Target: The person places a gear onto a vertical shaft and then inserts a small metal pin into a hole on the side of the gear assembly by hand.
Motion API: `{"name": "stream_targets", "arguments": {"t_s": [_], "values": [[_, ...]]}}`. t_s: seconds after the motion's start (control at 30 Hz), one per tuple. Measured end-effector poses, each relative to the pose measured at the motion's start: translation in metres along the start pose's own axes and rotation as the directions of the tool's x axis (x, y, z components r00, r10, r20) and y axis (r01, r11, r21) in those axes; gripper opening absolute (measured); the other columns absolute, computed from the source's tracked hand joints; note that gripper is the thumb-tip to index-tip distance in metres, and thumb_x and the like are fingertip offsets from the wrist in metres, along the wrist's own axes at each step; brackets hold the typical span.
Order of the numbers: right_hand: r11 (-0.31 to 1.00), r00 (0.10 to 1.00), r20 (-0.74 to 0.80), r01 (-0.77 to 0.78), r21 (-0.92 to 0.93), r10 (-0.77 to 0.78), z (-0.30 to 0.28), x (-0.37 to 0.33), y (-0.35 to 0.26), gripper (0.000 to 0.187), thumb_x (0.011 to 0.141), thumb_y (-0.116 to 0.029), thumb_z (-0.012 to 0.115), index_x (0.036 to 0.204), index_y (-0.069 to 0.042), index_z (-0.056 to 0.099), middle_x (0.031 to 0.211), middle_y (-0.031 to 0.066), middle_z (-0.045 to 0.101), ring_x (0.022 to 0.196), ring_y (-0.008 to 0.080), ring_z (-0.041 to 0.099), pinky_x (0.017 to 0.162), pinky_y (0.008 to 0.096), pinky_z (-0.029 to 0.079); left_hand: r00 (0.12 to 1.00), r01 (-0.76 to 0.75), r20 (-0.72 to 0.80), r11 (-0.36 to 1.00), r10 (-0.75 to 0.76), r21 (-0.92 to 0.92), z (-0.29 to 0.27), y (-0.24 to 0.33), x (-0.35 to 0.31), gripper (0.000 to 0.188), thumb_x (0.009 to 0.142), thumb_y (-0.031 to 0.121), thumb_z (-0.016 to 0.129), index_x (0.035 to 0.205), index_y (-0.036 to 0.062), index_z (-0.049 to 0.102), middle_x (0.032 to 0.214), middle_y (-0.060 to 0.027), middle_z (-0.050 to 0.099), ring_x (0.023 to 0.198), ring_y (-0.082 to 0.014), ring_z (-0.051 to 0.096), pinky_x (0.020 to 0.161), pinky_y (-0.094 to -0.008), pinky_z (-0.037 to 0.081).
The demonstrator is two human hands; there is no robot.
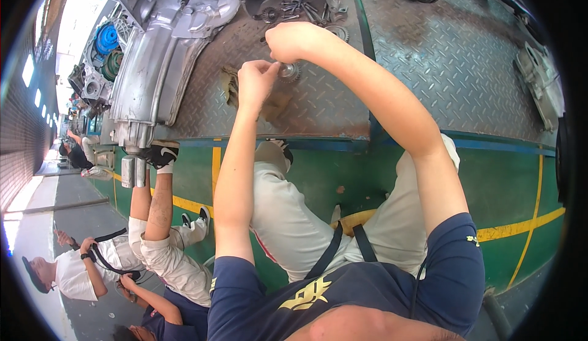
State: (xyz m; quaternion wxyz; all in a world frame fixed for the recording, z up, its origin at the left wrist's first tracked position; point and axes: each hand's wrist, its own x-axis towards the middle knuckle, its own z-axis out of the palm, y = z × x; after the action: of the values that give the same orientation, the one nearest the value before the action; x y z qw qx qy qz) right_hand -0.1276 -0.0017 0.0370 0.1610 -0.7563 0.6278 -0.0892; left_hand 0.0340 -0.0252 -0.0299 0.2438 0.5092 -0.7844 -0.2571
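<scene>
Diamond-patterned metal tabletop (pixel 331 105); left hand (pixel 256 79) and right hand (pixel 293 41) near toothed gear (pixel 290 73); cannot tell either's grip.

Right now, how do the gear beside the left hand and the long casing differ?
The gear is small and round; the casing is large and long. The casing juts past the edge of the table; the gear is well inside it. Both look metallic grey.

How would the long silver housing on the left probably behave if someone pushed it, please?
The housing is probably heavy and stiff, being bulky and apparently metal. It may resist sliding, given the raised tread pattern of the tabletop. Its rounded sides could let it rock slightly.
</scene>
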Motion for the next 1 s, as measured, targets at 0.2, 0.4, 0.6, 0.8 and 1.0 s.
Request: {"name": "stream_targets", "arguments": {"t_s": [0.2,0.4,0.6,0.8,1.0], "values": [[0.996,0.994,0.093,0.068,-0.053,-0.063,-0.003,0.004,0.011,0.017,0.088,-0.012,0.064,0.092,0.002,0.073,0.090,0.0189,0.072,0.087,0.0320,0.070,0.074,0.0418,0.054,1.000,0.002,0.024,1.000,-0.002,-0.025,0.002,-0.007,0.004,0.028,0.082,0.024,0.072,0.086,-0.0037,0.073,0.066,-0.0152,0.067,0.062,-0.0177,0.064,0.065,-0.0329,0.050],[0.998,0.979,0.197,0.043,0.039,-0.050,-0.011,0.003,0.020,0.028,0.091,-0.021,0.058,0.079,-0.001,0.074,0.076,0.0128,0.072,0.075,0.0261,0.069,0.069,0.0395,0.053,0.997,0.044,0.063,0.993,-0.037,-0.108,0.003,-0.015,0.009,0.032,0.083,0.026,0.071,0.086,-0.0059,0.072,0.065,-0.0132,0.066,0.063,-0.0140,0.061,0.064,-0.0315,0.050],[0.997,0.953,0.294,-0.068,-0.022,0.071,-0.021,-0.004,0.022,0.034,0.093,-0.023,0.057,0.071,-0.001,0.071,0.061,0.0073,0.066,0.058,0.0194,0.062,0.059,0.0361,0.051,0.998,0.051,0.053,0.991,-0.045,-0.120,0.004,-0.017,0.011,0.033,0.083,0.026,0.072,0.087,-0.0068,0.072,0.065,-0.0109,0.066,0.062,-0.0117,0.058,0.063,-0.0309,0.049],[0.989,0.943,0.314,-0.138,0.053,0.115,-0.019,-0.005,0.024,0.033,0.093,-0.023,0.058,0.074,0.000,0.070,0.059,0.0068,0.065,0.055,0.0172,0.060,0.055,0.0333,0.049,0.996,0.060,0.073,0.987,-0.049,-0.147,0.000,-0.021,0.013,0.035,0.084,0.027,0.073,0.088,-0.0073,0.072,0.063,-0.0098,0.065,0.061,-0.0108,0.056,0.061,-0.0301,0.047],[0.996,0.962,0.260,-0.088,0.029,0.077,-0.022,-0.007,0.016,0.033,0.093,-0.024,0.059,0.074,0.000,0.069,0.058,0.0085,0.064,0.055,0.0211,0.061,0.058,0.0357,0.050,0.990,0.106,0.112,0.982,-0.089,-0.154,0.004,-0.031,0.017,0.035,0.084,0.028,0.074,0.089,-0.0063,0.073,0.063,-0.0080,0.063,0.059,-0.0106,0.055,0.059,-0.0302,0.047]]}}
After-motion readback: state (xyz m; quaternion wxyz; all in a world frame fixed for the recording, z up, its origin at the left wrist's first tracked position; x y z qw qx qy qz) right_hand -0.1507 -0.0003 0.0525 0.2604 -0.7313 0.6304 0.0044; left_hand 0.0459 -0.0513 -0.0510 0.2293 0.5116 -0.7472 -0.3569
